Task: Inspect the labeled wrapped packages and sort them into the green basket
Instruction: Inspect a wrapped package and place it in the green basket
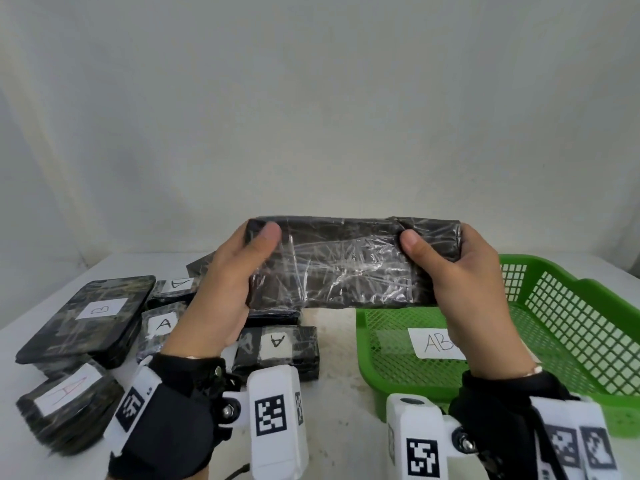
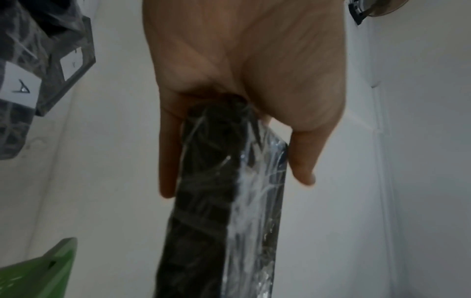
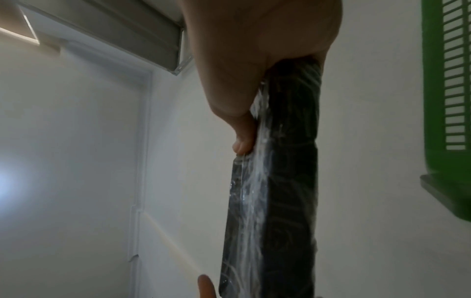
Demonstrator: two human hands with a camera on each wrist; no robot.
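Note:
I hold a long flat black package (image 1: 349, 265) wrapped in clear film, raised on edge above the table. My left hand (image 1: 239, 268) grips its left end, thumb on the near face. My right hand (image 1: 450, 268) grips the right end the same way. No label shows on the face toward me. In the left wrist view the package (image 2: 229, 201) runs away from my palm, fingers (image 2: 303, 161) flat along its sides. In the right wrist view the package (image 3: 280, 181) stands beside the thumb. The green basket (image 1: 571, 327) sits below at right, with a paper label reading AB.
Several black wrapped packages lie on the white table at left: a large one labelled B (image 1: 90, 317), ones labelled A (image 1: 162, 323) (image 1: 277, 344) (image 1: 65, 400). A plain white wall stands behind the table.

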